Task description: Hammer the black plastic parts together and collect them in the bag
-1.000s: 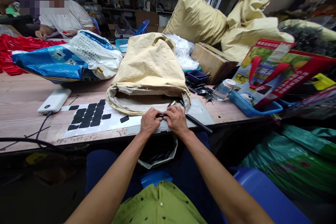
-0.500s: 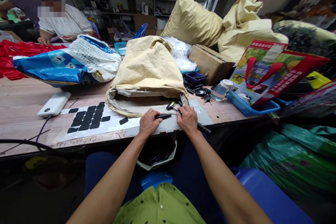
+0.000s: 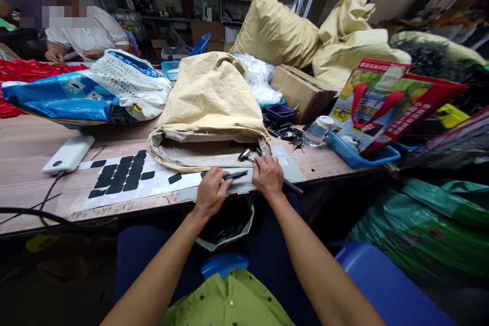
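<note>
The left hand (image 3: 209,192) clamps its fingers on a slim black rod (image 3: 235,175), flat on the grey mat (image 3: 290,165) at the desk (image 3: 30,142) edge. The right hand (image 3: 268,177) fingers close around the small hammer (image 3: 244,155). Judged step: positioning. The next move calls for a steady rod hold.

Matt paper sack (image 3: 209,97) (wooden table (image 3: 26,142))
</note>
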A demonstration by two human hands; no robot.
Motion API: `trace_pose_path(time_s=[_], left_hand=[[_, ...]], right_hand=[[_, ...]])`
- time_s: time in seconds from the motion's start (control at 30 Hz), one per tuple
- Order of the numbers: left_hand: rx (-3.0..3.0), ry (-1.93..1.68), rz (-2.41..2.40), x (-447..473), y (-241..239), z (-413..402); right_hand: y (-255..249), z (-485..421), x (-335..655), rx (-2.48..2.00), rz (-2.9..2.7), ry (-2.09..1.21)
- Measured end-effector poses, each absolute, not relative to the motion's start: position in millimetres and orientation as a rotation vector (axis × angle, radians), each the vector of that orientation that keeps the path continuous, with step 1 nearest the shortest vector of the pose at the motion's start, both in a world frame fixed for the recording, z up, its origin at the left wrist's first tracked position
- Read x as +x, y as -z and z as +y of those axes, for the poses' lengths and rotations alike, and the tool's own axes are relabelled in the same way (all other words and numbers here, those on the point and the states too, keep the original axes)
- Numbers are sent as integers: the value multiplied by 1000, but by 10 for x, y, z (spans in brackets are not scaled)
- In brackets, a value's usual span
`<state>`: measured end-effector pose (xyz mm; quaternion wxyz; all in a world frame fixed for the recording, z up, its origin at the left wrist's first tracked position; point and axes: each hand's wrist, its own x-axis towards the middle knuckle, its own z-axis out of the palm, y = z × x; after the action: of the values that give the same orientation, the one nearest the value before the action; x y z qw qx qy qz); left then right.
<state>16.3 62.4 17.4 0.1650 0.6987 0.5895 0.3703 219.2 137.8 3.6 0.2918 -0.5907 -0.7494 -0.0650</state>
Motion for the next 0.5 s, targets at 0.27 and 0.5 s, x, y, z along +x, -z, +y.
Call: trace_pose_path(time_s=[0.27,0.5], left_hand=[[1927,-638,1863,-79,378,-354],[1933,-716,1763,86,-155,155]], right_hand=[[-22,1381,2182,-1593,-1977,163],[-16,1383,2195,-1545,-1973,170]])
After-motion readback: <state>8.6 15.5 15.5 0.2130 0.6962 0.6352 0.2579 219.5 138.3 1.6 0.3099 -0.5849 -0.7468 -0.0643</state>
